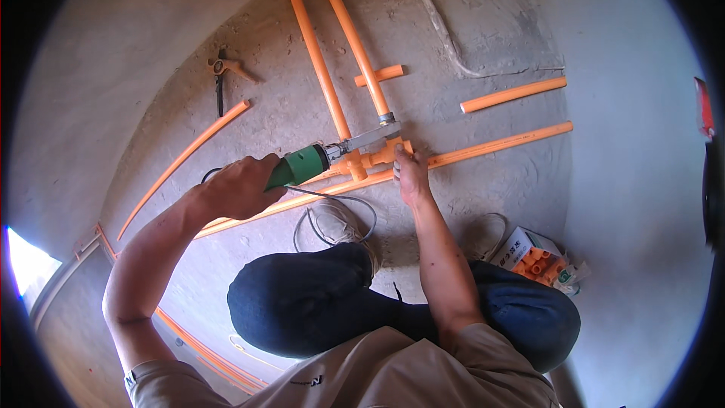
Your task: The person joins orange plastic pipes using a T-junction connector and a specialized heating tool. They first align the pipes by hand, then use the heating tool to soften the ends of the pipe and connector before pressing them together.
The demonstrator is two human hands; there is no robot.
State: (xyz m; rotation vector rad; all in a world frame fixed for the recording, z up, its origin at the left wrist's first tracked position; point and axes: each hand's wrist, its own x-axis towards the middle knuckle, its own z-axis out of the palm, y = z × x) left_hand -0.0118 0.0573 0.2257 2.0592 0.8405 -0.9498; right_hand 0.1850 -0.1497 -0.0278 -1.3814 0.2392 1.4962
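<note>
Orange plastic pipes lie across a bare concrete floor (483, 23), and the person crouches over them. The left hand (243, 185) is clenched around the green handle of a pipe welding tool (317, 160), whose grey metal heating plate (374, 136) reaches to the right. A black cable (332, 204) loops from the tool over the floor beside the person's shoe (340, 223).

The right hand (410, 174) grips an orange fitting (377, 157) with closed fingers (400, 157), holding it just below the heating plate. One upright pipe (355, 38) meets the top of the plate through a grey socket, and a second pipe (316, 57) runs beside it on the left. A long pipe (491, 145) lies crosswise beneath the fitting, passing under the right hand.

A short pipe piece (513, 94) lies apart to the upper right, another short stub (380, 74) touches the upright pipe, and a thin curved pipe (185, 157) lies to the left. Pipe cutters (224, 68) rest on the floor at the upper left. By the right knee sits a small box of orange fittings (538, 259).
</note>
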